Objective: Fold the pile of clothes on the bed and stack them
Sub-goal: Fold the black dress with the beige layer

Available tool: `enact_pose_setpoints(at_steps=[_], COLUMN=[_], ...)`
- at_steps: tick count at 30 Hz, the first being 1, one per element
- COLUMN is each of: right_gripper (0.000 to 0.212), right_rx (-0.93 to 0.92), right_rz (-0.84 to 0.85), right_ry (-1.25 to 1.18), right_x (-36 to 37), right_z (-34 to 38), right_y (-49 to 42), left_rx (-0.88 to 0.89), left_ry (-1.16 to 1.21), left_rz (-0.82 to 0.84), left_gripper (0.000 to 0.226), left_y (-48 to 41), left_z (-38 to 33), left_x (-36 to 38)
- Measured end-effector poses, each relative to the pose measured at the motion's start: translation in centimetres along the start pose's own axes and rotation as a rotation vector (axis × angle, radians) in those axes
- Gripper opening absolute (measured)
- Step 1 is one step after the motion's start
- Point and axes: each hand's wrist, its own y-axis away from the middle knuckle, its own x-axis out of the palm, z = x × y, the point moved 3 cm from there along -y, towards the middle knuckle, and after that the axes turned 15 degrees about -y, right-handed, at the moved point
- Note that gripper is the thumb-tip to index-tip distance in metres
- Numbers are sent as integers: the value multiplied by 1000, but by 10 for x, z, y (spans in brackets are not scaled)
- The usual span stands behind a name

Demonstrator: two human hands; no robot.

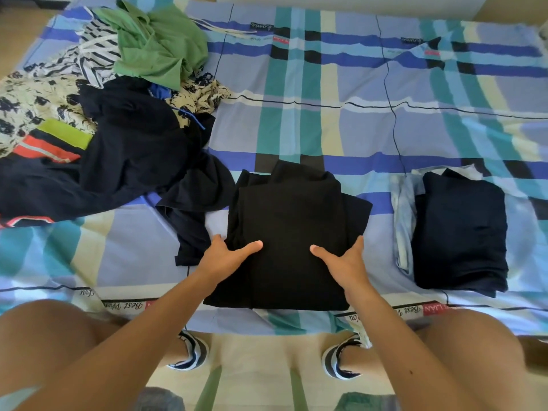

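We see a folded black garment (pixel 287 232) lying on the bed (pixel 326 120), at the near edge and in the middle of the view. The left grip (pixel 228 256), a bare hand, rests on the near left part of this garment. Its thumb lies straight on top of the cloth and points to the right, and its fingers (pixel 218 239) lie stretched along the left border, so the grip is wide open and closes around nothing. The right grip (pixel 345 259) mirrors it on the near right part, with the thumb on top pointing to the left and the fingers (pixel 359 243) stretched along the right border, also wide open. It seems that the fingertips only touch the cloth edge, but the black fabric shows too little detail for us to be sure that none goes under it. Just beside the garment on the left lies the unfolded pile (pixel 124 137), which spreads to the far left corner of the bed. A green shirt (pixel 160 46) sits on its far end, with striped and flowered pieces beside it. To the right, apart from the black garment, lies a stack (pixel 459 229) of folded clothes, dark navy on top and a pale blue piece (pixel 402 209) under it. Below the bed edge, two striped slippers (pixel 192 351) stand on the floor (pixel 255 360).
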Motion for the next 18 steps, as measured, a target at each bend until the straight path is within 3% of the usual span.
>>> enact_pose_setpoints(at_steps=[2, 6, 13, 18], right_gripper=[127, 123, 119, 111], right_rx=[57, 81, -285, -607], right_rz=[62, 240, 322, 249], right_ry=[1, 30, 71, 111], right_x=[-4, -5, -26, -109], right_z=[1, 2, 64, 164], right_y=[-2, 0, 9, 8], left_rx=[-22, 60, 263, 498], left_ry=[99, 157, 212, 374], left_rz=[97, 130, 29, 11], left_gripper=[112, 91, 70, 63], left_y=[0, 2, 29, 65], left_z=[-6, -18, -81, -188], left_x=[0, 8, 14, 28])
